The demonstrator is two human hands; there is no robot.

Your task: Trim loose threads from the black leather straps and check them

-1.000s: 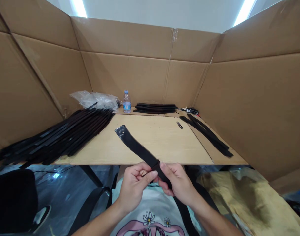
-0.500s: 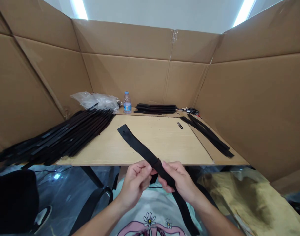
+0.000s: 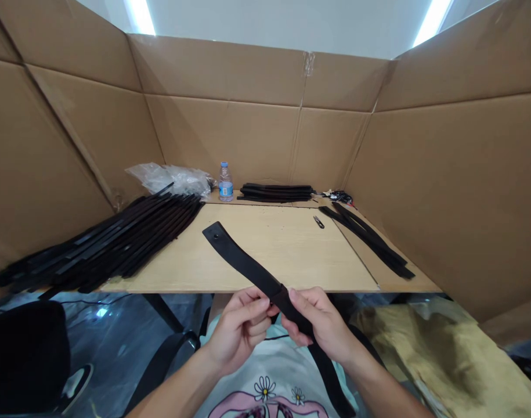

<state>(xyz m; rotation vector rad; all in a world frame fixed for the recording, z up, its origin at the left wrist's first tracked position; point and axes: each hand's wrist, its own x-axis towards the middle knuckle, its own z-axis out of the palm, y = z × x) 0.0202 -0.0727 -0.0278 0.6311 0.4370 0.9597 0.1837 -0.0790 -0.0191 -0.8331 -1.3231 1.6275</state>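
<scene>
A long black strap [image 3: 243, 260] with a small hole near its far end slants across the front of the table and down towards my lap. Partway along it, a wider overlapping section starts with a visible step. My right hand [image 3: 320, 319] is wrapped round this wider section, thumb on top and fingers beneath. Just left of the step, my left hand [image 3: 241, 328] is closed in a pinch at the strap's lower edge; its fingertips are partly hidden. A thin dark line runs below the strap between my hands, too fine to name.
Many black strips [image 3: 117, 244] lie heaped at left, beside a clear plastic bag [image 3: 173, 179] and a water bottle [image 3: 226, 183]. More strips [image 3: 276, 192] are stacked at the back. Small thread snips [image 3: 319, 222] and two strips [image 3: 374, 241] lie at right. Cardboard walls [image 3: 230, 133] enclose the table.
The strap's far end has shifted slightly left. My left fingers have moved a little at the strap's edge, while my right hand keeps its hold.
</scene>
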